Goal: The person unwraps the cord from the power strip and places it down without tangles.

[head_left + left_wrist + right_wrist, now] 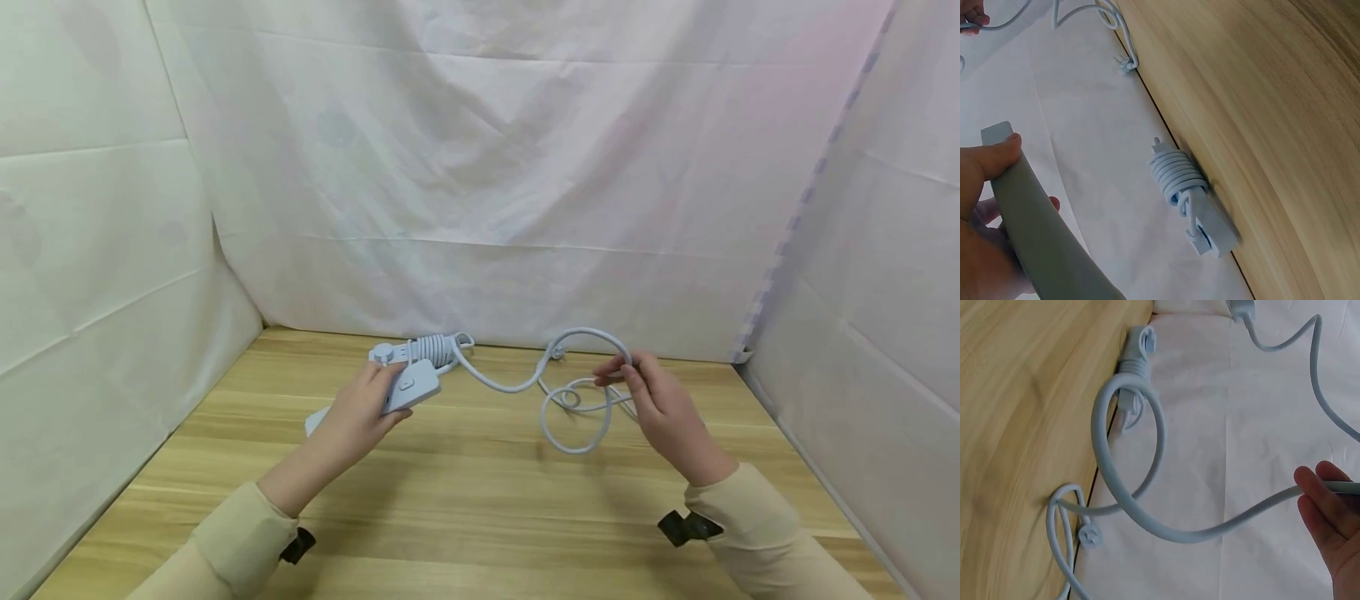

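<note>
My left hand (358, 417) grips a white power strip (417, 388), held up over the left part of the table. In the left wrist view the thumb lies across this strip's plain face (1041, 219). From the strip's end a cord (504, 388) runs to the right. My right hand (666, 410) holds that cord between thumb and fingers. Below the right hand the cord hangs in loose loops, and its plug (1090, 536) lies near the table's back edge. Behind the left hand lies a second power strip (1216, 228), its own cord (1179, 178) wound tightly around it.
The wooden table (465, 517) ends at a white cloth backdrop (480, 167). White cloth walls also stand at the left (90, 250) and right (870, 333).
</note>
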The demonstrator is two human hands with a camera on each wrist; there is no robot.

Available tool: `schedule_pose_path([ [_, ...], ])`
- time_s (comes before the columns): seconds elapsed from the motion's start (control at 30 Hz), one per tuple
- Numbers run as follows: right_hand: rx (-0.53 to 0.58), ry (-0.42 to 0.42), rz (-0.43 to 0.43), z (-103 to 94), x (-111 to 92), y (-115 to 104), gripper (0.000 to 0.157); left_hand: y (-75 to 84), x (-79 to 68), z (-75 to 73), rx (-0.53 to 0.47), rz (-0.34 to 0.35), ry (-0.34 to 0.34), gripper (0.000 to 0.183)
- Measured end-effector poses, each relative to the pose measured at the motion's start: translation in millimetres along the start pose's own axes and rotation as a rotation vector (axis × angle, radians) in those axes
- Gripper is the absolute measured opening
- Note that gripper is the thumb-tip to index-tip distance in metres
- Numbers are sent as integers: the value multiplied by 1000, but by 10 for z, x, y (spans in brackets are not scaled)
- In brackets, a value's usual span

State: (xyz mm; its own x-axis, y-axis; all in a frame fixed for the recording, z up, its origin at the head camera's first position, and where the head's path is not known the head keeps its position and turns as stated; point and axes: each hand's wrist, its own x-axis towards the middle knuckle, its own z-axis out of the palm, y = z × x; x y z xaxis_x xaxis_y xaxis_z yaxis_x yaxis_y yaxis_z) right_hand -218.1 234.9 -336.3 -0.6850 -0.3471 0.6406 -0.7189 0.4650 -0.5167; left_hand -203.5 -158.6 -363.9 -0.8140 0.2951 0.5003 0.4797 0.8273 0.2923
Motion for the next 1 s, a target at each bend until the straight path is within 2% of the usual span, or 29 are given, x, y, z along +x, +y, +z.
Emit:
schedule_pose_path([
  [0.3, 11, 74, 41, -201, -70, 127, 27, 74, 52, 4, 25, 38, -5, 59],
  [0.57, -8, 85, 151, -379, -169, 296, 23, 186, 113, 58, 96, 84, 26, 57],
  [0.87, 32, 78, 274, -525, -291, 522, 33, 339, 220, 202, 84, 50, 17, 57],
  [1.0, 22, 50, 322, -571, -330, 635, 33, 384, 276, 291, 54, 17, -32, 58],
])
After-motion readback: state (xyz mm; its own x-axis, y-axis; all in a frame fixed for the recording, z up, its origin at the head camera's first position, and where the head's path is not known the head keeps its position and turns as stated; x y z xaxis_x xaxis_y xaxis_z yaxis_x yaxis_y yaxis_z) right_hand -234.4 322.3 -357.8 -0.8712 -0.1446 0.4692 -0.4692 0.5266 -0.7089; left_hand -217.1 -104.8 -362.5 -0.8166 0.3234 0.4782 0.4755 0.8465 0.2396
